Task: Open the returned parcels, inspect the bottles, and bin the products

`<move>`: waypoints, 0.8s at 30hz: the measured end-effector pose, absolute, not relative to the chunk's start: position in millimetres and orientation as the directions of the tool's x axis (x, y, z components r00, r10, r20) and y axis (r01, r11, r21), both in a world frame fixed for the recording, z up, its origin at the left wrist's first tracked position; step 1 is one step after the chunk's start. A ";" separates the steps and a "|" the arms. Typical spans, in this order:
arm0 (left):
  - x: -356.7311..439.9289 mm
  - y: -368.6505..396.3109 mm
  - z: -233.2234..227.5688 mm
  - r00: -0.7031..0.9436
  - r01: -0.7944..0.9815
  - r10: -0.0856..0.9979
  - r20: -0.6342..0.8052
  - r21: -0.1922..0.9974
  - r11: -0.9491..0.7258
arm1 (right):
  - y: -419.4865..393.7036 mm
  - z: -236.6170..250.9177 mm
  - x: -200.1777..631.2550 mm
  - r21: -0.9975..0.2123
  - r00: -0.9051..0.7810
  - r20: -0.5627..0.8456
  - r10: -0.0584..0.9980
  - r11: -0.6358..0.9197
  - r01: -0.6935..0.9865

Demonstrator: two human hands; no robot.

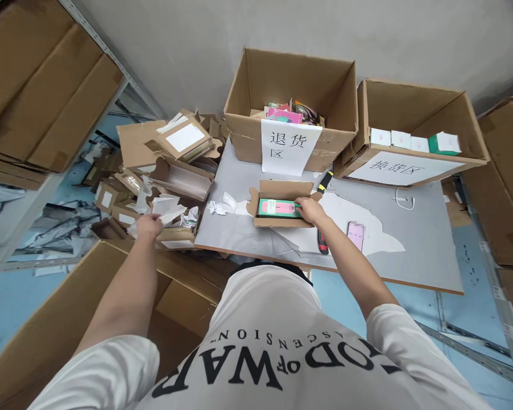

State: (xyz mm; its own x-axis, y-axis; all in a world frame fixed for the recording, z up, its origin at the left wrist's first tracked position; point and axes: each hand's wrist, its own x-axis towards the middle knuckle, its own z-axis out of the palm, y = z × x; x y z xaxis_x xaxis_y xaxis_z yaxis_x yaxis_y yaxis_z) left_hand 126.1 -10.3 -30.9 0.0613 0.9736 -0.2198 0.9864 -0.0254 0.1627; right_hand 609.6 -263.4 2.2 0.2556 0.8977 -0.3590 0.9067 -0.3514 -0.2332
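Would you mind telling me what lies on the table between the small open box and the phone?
In the head view, a red-and-black utility knife lies between the small open box and the phone, on white paper.

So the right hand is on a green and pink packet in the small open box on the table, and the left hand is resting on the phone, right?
Not quite. The head view shows the left hand off the table's left edge, on the pile of torn cardboard and paper; the phone lies untouched on the table. The right hand is indeed on the green and pink packet in the small open box.
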 end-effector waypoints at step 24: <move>370.8 -126.8 27.7 0.922 0.378 0.378 -0.086 0.420 -0.825 | -175.2 -39.3 534.2 -0.182 -0.204 -0.420 0.885 0.138 0.974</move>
